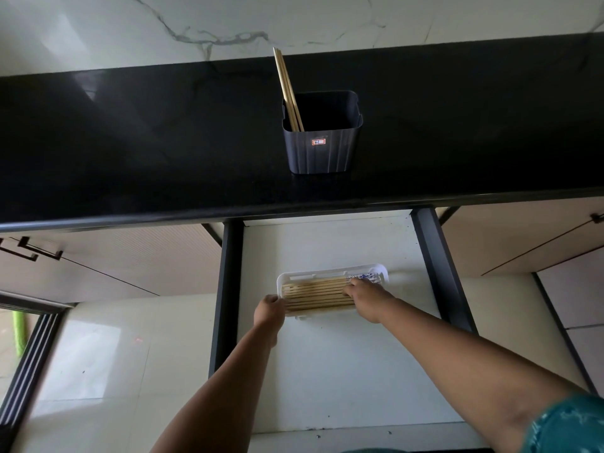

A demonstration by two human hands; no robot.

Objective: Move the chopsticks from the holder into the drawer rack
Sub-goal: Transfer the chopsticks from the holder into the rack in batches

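A dark grey holder (322,148) stands on the black counter with a few wooden chopsticks (287,88) leaning out of its left corner. Below, in the open drawer, a white rack (380,269) holds several chopsticks (315,295) lying side by side, their patterned ends toward the right. My left hand (268,311) grips the rack's left end. My right hand (366,297) rests on the right ends of the laid chopsticks, fingers curled over them.
The black counter (163,142) runs across the view with a marble wall behind. The drawer (327,371) has a white floor and dark side rails (438,263). Closed cabinet fronts flank it. A tiled floor and a door frame show at lower left.
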